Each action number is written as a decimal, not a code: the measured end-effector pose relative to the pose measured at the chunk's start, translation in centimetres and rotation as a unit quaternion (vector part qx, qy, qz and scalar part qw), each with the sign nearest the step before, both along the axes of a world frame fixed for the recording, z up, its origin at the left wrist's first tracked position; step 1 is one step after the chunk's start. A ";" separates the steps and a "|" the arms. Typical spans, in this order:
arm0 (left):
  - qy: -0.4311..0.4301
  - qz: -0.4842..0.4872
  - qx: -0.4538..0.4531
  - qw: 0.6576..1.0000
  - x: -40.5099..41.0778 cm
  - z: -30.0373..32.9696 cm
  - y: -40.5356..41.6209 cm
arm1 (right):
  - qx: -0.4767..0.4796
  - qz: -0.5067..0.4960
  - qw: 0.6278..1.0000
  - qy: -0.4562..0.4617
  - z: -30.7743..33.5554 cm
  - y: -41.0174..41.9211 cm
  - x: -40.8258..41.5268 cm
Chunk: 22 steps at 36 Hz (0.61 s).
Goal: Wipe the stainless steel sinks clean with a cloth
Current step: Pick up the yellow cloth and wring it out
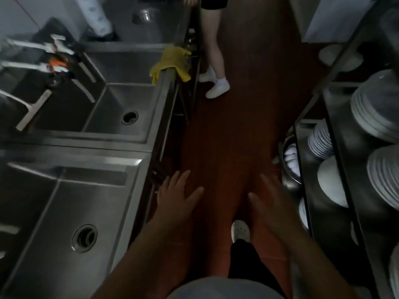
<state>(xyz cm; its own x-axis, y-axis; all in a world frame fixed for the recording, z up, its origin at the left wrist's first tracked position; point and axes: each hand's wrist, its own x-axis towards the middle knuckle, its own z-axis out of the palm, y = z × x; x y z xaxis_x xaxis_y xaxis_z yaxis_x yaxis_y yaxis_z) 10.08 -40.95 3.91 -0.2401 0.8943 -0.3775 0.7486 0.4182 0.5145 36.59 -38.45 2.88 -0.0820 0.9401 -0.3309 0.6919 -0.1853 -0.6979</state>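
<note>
A row of stainless steel sinks runs along the left. The near sink point(64, 173) has a round drain, and so does the middle sink point(151, 126). A yellow cloth point(172, 61) is draped over the front rim between the middle sink and a far sink point(121, 47). My left hand point(174, 197) hovers over the floor beside the near sink's front edge, fingers spread and holding nothing. My right hand point(272, 201) is held out at the same level, blurred, fingers straight and empty. The cloth lies well ahead of both hands.
Faucets point(58, 43) stand at the back left of the sinks. A rack point(319, 117) on the right holds stacks of white plates point(371, 108) and bowls. Another person's legs point(213, 67) stand in the red-floored aisle near the cloth. My own shoe point(240, 230) is below.
</note>
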 end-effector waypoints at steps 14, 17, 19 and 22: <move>-0.157 0.166 -0.020 0.973 -8.1 1.2 24.8 | 0.030 0.231 0.971 -0.049 1.1 33.0 -12.1; -0.209 0.164 -0.073 0.961 -11.4 -0.6 32.0 | 0.004 0.304 0.946 -0.109 0.4 38.6 -14.9; -0.209 0.168 -0.061 0.961 -13.8 -1.0 37.0 | -0.023 0.339 0.926 -0.166 0.5 42.5 -16.3; -0.185 0.212 -0.045 0.959 -17.5 -1.3 43.0 | -0.052 0.360 0.906 -0.216 1.7 48.3 -18.3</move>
